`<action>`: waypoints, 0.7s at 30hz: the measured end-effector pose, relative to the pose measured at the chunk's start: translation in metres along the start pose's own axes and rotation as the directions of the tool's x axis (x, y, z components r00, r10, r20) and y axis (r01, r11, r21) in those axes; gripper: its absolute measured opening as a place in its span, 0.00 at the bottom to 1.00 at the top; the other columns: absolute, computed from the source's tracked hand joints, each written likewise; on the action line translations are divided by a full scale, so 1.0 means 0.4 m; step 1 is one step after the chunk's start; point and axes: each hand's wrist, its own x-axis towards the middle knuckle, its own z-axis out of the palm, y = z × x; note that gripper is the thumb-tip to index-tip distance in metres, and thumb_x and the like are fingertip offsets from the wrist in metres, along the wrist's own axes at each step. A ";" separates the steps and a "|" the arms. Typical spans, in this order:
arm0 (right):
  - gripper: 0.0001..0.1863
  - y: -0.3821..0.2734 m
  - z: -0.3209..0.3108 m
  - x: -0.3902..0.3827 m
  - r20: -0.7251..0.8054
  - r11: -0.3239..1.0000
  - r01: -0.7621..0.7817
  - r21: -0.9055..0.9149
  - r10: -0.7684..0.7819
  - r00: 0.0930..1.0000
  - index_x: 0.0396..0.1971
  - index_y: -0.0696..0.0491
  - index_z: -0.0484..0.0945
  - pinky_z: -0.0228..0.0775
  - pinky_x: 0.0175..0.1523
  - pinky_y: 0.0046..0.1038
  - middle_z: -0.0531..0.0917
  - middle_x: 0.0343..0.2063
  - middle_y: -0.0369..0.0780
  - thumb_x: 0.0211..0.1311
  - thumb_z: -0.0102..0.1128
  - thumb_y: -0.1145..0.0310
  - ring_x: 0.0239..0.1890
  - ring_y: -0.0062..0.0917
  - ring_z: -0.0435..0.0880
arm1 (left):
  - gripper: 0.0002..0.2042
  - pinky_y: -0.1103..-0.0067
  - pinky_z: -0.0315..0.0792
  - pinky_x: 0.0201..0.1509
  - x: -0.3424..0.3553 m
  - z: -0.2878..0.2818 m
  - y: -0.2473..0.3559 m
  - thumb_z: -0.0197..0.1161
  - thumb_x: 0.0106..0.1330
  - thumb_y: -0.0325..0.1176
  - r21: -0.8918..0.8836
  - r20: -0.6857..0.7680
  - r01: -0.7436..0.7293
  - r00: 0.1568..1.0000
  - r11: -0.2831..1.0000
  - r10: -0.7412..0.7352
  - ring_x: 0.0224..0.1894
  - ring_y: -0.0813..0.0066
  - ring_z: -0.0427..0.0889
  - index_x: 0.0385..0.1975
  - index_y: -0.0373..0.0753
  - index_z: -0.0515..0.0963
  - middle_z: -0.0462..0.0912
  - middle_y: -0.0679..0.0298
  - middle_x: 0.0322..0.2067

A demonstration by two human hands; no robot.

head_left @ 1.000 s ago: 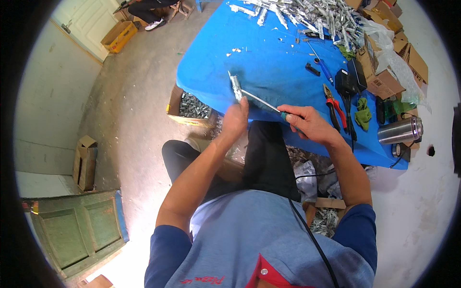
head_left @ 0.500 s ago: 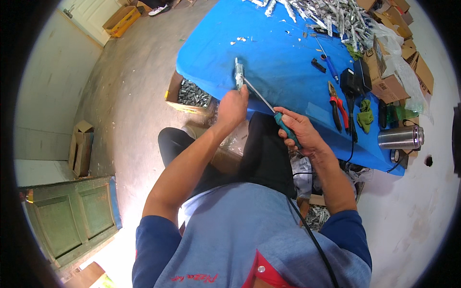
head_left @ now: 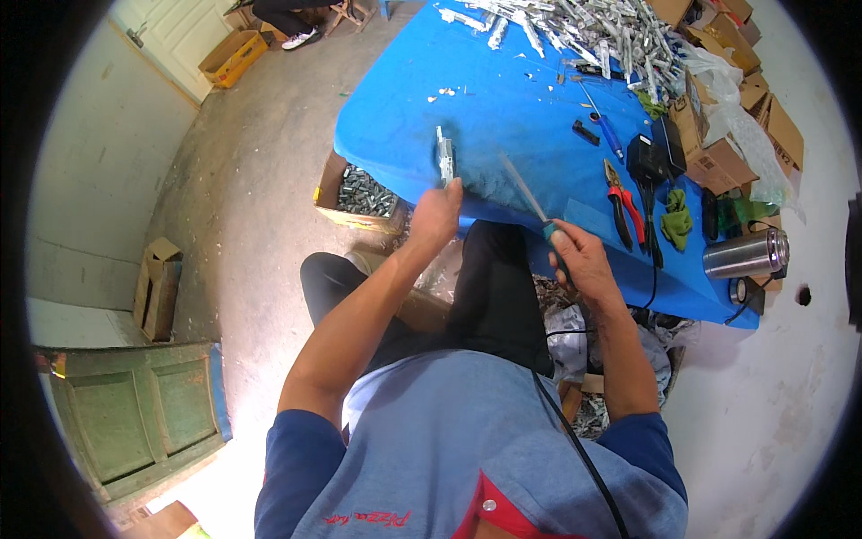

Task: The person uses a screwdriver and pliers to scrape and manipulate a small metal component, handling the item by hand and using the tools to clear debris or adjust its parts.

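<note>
Drew the green-handled, straight steel screwdriver (head_left: 550, 232) away from the slim silvery metal part (head_left: 445, 160).
Curls right hand (head_left: 584, 257) around screwdriver; pinches part in closed left hand (head_left: 437, 216) over blue cloth-covered worktop (head_left: 395, 126).

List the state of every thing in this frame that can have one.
Left hand, closed on the metal part
Right hand, closed on the teal-handled screwdriver
Metal part, held by its near end
Teal-handled screwdriver, blurred shaft apart from the metal part
Red-and-black pliers, lying on the blue table
Nearer green cloth, crumpled
Box of small metal pieces, open
Yellow box, open
</note>
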 end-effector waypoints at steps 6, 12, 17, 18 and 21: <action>0.24 0.013 0.101 0.093 -0.094 0.974 0.212 -0.077 -0.219 0.971 0.44 0.62 0.78 0.70 0.31 0.25 0.80 0.26 0.39 0.59 0.66 0.55 0.26 0.21 0.78 | 0.32 0.52 0.69 0.38 -0.036 0.069 -0.031 0.45 0.73 0.55 -0.053 -0.092 -0.069 0.994 0.996 0.064 0.37 0.34 0.79 0.27 0.27 0.79 0.79 0.36 0.28; 0.28 0.014 0.212 0.202 -0.175 0.928 0.290 -0.234 -0.334 0.926 0.40 0.65 0.77 0.73 0.43 0.33 0.82 0.32 0.47 0.48 0.71 0.56 0.36 0.29 0.82 | 0.29 0.52 0.70 0.36 -0.134 0.071 0.015 0.46 0.74 0.51 0.029 -0.032 -0.099 0.994 0.995 0.100 0.34 0.36 0.80 0.26 0.27 0.79 0.79 0.37 0.26; 0.24 0.050 0.226 0.205 -0.042 0.949 0.314 0.033 -0.313 0.949 0.40 0.63 0.75 0.73 0.42 0.30 0.81 0.34 0.43 0.49 0.69 0.61 0.37 0.25 0.80 | 0.28 0.59 0.68 0.30 -0.175 0.079 0.000 0.48 0.74 0.47 -0.014 -0.050 -0.136 0.990 0.991 0.135 0.24 0.47 0.79 0.23 0.24 0.76 0.76 0.41 0.18; 0.23 0.031 0.222 0.189 0.029 0.955 0.268 0.127 -0.273 0.961 0.40 0.63 0.75 0.73 0.42 0.29 0.81 0.35 0.41 0.49 0.69 0.62 0.37 0.23 0.80 | 0.28 0.60 0.68 0.29 -0.189 0.072 0.006 0.48 0.73 0.48 -0.046 -0.039 -0.124 0.992 0.991 0.122 0.23 0.50 0.79 0.22 0.24 0.76 0.76 0.44 0.17; 0.20 0.023 0.201 0.174 0.163 0.961 0.207 0.183 -0.237 0.958 0.42 0.59 0.75 0.69 0.42 0.23 0.78 0.35 0.36 0.52 0.68 0.66 0.37 0.18 0.76 | 0.29 0.61 0.68 0.29 -0.200 0.074 -0.011 0.48 0.74 0.49 -0.145 0.064 -0.054 0.996 0.988 0.064 0.22 0.53 0.79 0.22 0.26 0.76 0.77 0.47 0.17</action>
